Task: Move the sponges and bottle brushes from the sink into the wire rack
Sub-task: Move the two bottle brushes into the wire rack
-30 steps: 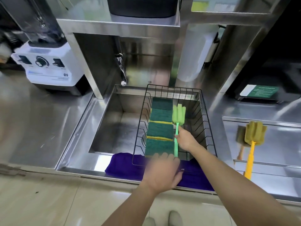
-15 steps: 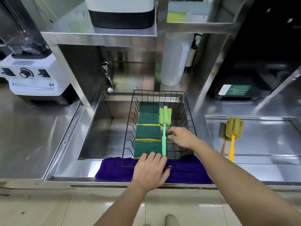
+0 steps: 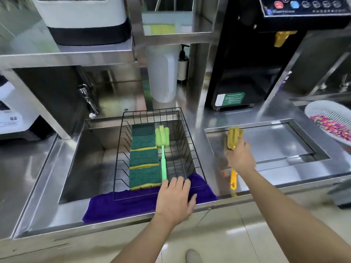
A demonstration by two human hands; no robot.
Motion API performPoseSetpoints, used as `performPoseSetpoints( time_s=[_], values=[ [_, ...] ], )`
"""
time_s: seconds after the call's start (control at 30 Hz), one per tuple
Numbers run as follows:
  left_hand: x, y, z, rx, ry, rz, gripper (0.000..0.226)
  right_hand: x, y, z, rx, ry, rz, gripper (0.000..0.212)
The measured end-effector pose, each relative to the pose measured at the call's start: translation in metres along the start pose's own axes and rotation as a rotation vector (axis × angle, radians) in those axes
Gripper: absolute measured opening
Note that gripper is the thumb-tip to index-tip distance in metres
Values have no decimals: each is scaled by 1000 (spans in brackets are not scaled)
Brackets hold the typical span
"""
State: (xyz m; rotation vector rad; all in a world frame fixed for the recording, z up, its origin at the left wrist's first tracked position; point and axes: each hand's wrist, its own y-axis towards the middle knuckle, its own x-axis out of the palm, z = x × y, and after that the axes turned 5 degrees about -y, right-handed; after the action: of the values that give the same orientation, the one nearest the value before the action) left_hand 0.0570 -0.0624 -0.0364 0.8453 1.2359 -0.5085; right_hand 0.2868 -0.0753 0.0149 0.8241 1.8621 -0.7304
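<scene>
Mostly done, judging by the wire rack: four green sponges lined up in a row just ahead of the left hand, with the green bottle brush lying alongside them, handle end almost at the fingertips. Left hand flat and spread, palm down on the rack's near rim and the purple cloth beneath, gripping nothing. One item plainly left: the yellow bottle brush, off in the shallow sink to the right of the rack, directly under the right hand. Right hand curled down over the brush's neck, foam head poking out beyond the knuckles, handle trailing back toward the wrist; looks like a grip being taken, though whether the fingers have truly closed cannot be told from above. Something brownish beside that brush, under the same hand, too hidden to name. Little in the way of the carry back leftward: only the steel strip between the two basins and the rack's right wall to clear. Free space in the rack right of the green brush. Farther right of the right hand, a white colander of coloured bits overhanging the sink's far corner, well apart from the path. Beyond both hands, a tap and a dark machine.
</scene>
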Motion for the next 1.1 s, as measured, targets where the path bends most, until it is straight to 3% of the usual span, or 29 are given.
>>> performPoseSetpoints(
  time_s=[0.23, 0.4, 0.6, 0.7, 0.8, 0.93, 1.1],
  values=[
    [8, -2, -3, 58, 57, 42, 42, 16, -8, 33, 89, -30, -188, 26],
    [7, -1, -5, 74, 57, 58, 40, 15, 3, 31, 90, 120, -204, 15],
    [1, -1, -20, 31, 34, 94, 36, 3, 5, -12, -3, 400, -164, 11],
    [1, -12, -51, -76, 78, 100, 37, 16, 2, -61, -130, 479, -240, 7],
    [3, -20, -60, -72, 81, 114, 33, 24, -8, -91, -219, 500, -302, 34],
    [2, -14, -48, -27, 48, 157, 32, 32, -20, -106, -342, 357, -316, 51],
    [1, -13, -47, -25, 25, 179, 31, 62, -30, -121, -362, 149, -394, 45]
  ],
)
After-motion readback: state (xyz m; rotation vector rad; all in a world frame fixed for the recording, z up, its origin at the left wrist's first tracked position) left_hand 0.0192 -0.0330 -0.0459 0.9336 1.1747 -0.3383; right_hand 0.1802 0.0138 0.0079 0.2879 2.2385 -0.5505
